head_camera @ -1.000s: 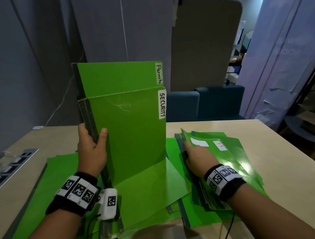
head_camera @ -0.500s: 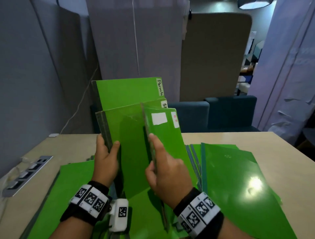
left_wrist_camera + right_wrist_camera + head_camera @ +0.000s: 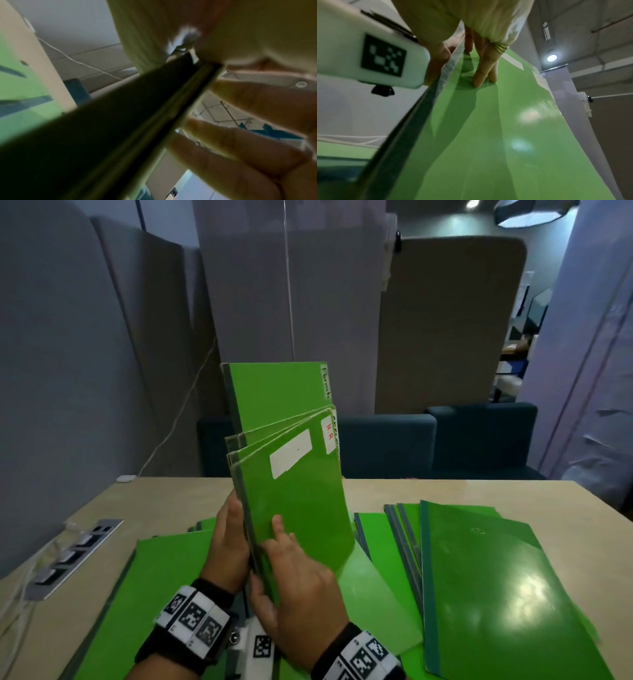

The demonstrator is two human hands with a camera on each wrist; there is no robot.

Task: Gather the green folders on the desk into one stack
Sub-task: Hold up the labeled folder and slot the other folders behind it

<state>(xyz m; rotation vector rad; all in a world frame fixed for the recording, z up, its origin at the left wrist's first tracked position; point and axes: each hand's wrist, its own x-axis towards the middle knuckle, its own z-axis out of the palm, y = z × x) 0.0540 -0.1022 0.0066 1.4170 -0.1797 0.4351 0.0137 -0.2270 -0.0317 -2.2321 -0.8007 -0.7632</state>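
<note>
Several green folders stand upright as one bundle (image 3: pixel 294 474) above the desk's middle. The front one carries a blank white label and a red "H.R" tag; the tallest at the back reads "Permits". My left hand (image 3: pixel 227 546) grips the bundle's dark spine edge (image 3: pixel 130 121) from the left. My right hand (image 3: pixel 291 580) holds the front folder (image 3: pixel 496 128) against the bundle, straight fingers (image 3: pixel 481 70) flat on its cover and thumb at the spine. More green folders lie flat on the desk: a fanned pile on the right (image 3: pixel 486 587) and sheets on the left (image 3: pixel 150 587).
The wooden desk (image 3: pixel 376 491) has a grey power strip (image 3: pixel 73 556) set into its left side, with a white cable running up the wall. Grey partition panels stand behind. Dark blue sofas (image 3: pixel 479 440) sit beyond the desk's far edge.
My right hand picked the "H.R" folder off the right pile, carried it left and laid it against the front of the upright bundle. The left hand kept its hold throughout.
</note>
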